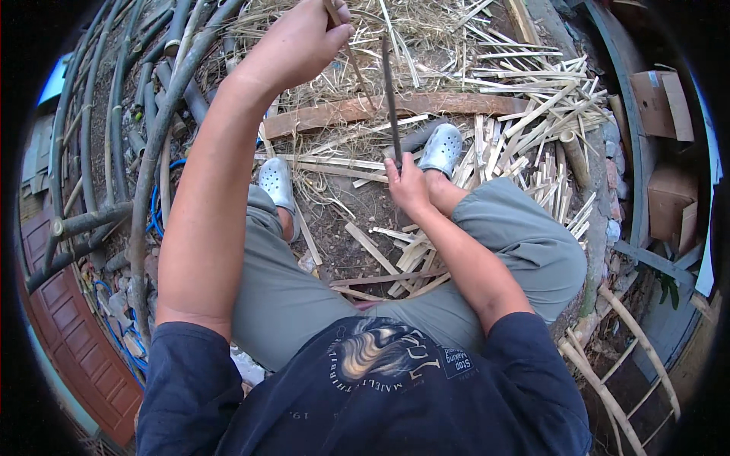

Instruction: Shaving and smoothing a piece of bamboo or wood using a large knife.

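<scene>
My left hand [315, 38], stretched far forward at the top of the view, is closed on a thin brown bamboo strip [355, 64]. The strip slants down to the right, its lower end near a curved reddish-brown plank [395, 107]. My right hand [411, 186] is closed, close to my right shoe, round the near end of a long, narrow, dark knife [391, 99]. The blade points away from me, crossing in front of the plank, a little to the right of the strip. The handle is mostly hidden in my fingers.
Pale split bamboo strips [544, 178] lie heaped at the right, with shavings [304, 45] ahead. Dark bamboo poles [163, 129] stack up at the left. My pale clogs [442, 148] rest on the soil. Cardboard boxes [673, 201] and a bamboo ladder-like frame [608, 387] are farther right.
</scene>
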Tool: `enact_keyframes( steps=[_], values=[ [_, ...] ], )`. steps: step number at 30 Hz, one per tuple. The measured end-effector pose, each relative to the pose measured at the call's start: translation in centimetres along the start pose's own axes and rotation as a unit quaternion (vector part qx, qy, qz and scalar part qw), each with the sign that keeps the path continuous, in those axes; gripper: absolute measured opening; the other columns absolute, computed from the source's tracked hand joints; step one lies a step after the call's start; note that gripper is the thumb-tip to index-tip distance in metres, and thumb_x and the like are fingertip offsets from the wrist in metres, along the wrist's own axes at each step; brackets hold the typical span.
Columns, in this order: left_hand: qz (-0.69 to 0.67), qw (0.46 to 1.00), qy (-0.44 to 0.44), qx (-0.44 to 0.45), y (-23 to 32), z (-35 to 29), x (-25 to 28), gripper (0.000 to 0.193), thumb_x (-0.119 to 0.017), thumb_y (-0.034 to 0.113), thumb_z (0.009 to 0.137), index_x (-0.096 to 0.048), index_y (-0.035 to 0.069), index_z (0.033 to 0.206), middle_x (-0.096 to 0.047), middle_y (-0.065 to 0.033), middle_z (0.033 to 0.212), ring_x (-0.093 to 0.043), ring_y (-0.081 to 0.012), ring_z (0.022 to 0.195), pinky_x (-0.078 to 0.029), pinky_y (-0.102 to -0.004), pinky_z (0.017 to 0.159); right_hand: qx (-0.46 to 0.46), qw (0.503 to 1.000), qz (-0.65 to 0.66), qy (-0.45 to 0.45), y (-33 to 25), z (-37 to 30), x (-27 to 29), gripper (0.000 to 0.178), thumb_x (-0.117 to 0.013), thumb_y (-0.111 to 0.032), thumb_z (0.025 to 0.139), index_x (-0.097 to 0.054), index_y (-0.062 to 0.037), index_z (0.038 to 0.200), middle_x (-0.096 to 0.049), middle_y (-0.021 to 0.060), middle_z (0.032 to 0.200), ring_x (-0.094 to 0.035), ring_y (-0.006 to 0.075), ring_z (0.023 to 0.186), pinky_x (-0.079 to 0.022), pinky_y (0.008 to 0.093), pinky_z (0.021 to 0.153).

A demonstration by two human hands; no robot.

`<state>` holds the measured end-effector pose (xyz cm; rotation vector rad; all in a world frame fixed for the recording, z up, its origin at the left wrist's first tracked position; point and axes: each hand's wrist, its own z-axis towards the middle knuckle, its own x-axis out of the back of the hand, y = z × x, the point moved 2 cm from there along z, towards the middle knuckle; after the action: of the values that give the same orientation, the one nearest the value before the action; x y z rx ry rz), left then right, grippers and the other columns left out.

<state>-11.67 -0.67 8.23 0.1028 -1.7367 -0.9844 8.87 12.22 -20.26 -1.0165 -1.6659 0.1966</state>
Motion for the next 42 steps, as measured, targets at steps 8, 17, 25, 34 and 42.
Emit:
enact_keyframes(
  steps=[8, 17, 25, 34, 42],
  values=[
    [-0.02, 1.0, 0.007, -0.005, -0.9, 0.5, -0.7, 0.013, -0.055, 0.009, 0.085, -0.061, -0.003, 0.084, -0.064, -0.0199, 0.076, -0.064, -0.0291, 0.074, -0.05, -0.0403, 0.069, -0.076, 0.994, -0.041, -0.063, 2.6, 0.4, -2.0, 0.045, -0.049, -0.039, 0.095, -0.048, 0.0017, 0.114, -0.064, 0.031, 0.094, -0.061, 0.0478, 0.093, -0.046, 0.0542, 0.084],
    [-0.024, 0.999, 0.017, -0.032, -1.1, 0.4, -0.7, 0.016, -0.054, 0.008, 0.084, -0.058, -0.006, 0.078, -0.061, -0.0216, 0.07, -0.06, -0.0332, 0.067, -0.048, -0.0413, 0.065, -0.003, 0.999, 0.026, 0.028, 0.1, -0.5, 0.3, 0.037, -0.049, -0.038, 0.095, -0.049, -0.0022, 0.106, -0.063, 0.0308, 0.088, -0.062, 0.048, 0.083, -0.048, 0.0541, 0.073],
    [-0.05, 0.998, 0.031, 0.007, -0.2, 0.7, -1.0, 0.014, -0.05, 0.006, 0.082, -0.054, -0.005, 0.074, -0.058, -0.0196, 0.068, -0.059, -0.0327, 0.067, -0.048, -0.0411, 0.066, -0.075, 0.996, 0.035, -0.03, 2.9, 0.0, -1.8, 0.04, -0.045, -0.04, 0.097, -0.051, -0.0003, 0.099, -0.064, 0.0217, 0.078, -0.066, 0.034, 0.071, -0.05, 0.0467, 0.062],
    [-0.037, 0.997, 0.066, 0.009, -0.9, 0.9, -2.5, 0.016, -0.053, 0.008, 0.076, -0.06, -0.005, 0.071, -0.062, -0.0249, 0.071, -0.064, -0.0373, 0.07, -0.05, -0.045, 0.069, -0.258, 0.779, 0.532, -0.21, 0.0, 0.9, -1.5, 0.036, -0.042, -0.043, 0.098, -0.05, -0.0086, 0.098, -0.048, 0.0016, 0.065, -0.048, 0.0141, 0.047, -0.045, 0.0318, 0.043],
    [-0.03, 0.994, 0.109, -0.004, -0.9, 1.1, -1.8, 0.016, -0.053, 0.009, 0.077, -0.058, -0.005, 0.071, -0.06, -0.024, 0.066, -0.062, -0.0388, 0.068, -0.05, -0.0455, 0.067, 0.08, 0.974, 0.14, 0.157, -1.8, -0.3, 1.2, 0.039, -0.059, -0.036, 0.091, -0.049, 0.0004, 0.102, -0.064, 0.0243, 0.074, -0.063, 0.0437, 0.073, -0.049, 0.0498, 0.063]
  ],
)
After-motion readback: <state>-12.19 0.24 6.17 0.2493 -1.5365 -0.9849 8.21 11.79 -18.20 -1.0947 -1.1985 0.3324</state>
